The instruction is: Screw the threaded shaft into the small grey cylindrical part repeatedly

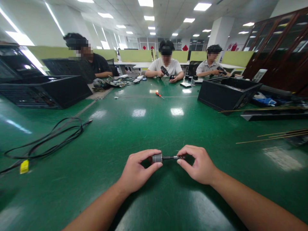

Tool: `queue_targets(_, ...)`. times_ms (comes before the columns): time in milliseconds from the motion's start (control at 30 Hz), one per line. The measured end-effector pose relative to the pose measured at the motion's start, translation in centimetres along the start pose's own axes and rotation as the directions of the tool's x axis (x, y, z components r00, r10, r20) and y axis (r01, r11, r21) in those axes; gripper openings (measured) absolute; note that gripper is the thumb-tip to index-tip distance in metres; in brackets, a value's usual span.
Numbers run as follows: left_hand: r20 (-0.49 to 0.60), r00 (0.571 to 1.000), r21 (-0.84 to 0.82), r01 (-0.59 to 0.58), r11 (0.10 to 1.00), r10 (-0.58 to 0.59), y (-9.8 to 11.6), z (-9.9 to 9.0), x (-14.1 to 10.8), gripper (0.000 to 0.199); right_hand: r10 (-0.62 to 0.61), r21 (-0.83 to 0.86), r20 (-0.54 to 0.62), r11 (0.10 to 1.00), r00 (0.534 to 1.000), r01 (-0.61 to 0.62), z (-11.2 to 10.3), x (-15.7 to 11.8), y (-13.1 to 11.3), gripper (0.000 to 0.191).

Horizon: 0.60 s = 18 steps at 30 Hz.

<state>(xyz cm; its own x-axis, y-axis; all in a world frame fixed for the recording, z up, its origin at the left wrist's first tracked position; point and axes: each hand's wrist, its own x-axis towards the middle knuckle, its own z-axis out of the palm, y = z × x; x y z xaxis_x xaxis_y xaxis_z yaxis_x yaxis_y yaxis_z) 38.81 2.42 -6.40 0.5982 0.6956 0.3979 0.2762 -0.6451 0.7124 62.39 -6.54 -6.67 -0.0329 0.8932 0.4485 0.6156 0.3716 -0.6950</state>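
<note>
Between my two hands a small metal part lies level, a grey cylinder (pixel 157 158) with a thin dark shaft (pixel 168 157) running to the right. My left hand (pixel 141 170) pinches the cylinder between thumb and fingers. At the shaft's far end sits a small coil spring (pixel 181 157), and my right hand (pixel 198 165) grips there with thumb and fingertips. Both hands are just above or on the green table (pixel 134 131); the exact gap is hard to judge. What kind of part this is, I cannot tell.
Black cables (pixel 60 141) with a yellow tag (pixel 24 166) lie left. Computer cases stand left (pixel 48 93) and right (pixel 221 94). Thin rods (pixel 271 137) reach in at right. A red screwdriver (pixel 158 94) lies ahead. Three people sit across, two holding drill-like tools.
</note>
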Motion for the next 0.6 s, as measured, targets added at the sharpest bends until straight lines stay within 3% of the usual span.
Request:
queue_targets(233,-0.015,0.999,-0.040,0.050,0.998,-0.051,0.0,-0.2,0.1,0.026,-0.009,0.004,-0.008,1.000,1.000,0.009,-0.1,0.1,-0.1,0.007)
queue_targets(367,-0.025,0.983,-0.195,0.175,0.965,-0.184,-0.2,0.0,0.3,0.029,-0.004,-0.008,-0.033,1.000,0.999,0.004,-0.2,0.1,0.0,0.005)
queue_targets(467,-0.015,0.942,-0.462,0.291,0.838,-0.335,-0.4,0.1,0.6,0.034,0.010,-0.012,-0.063,1.000,0.998,-0.011,-0.1,0.1,0.2,0.005)
queue_targets(600,-0.055,0.903,-0.710,0.264,0.652,-0.426,0.0,-0.1,1.0,0.037,0.022,-0.009,-0.084,1.000,0.996,-0.023,0.1,0.1,0.4,0.005)
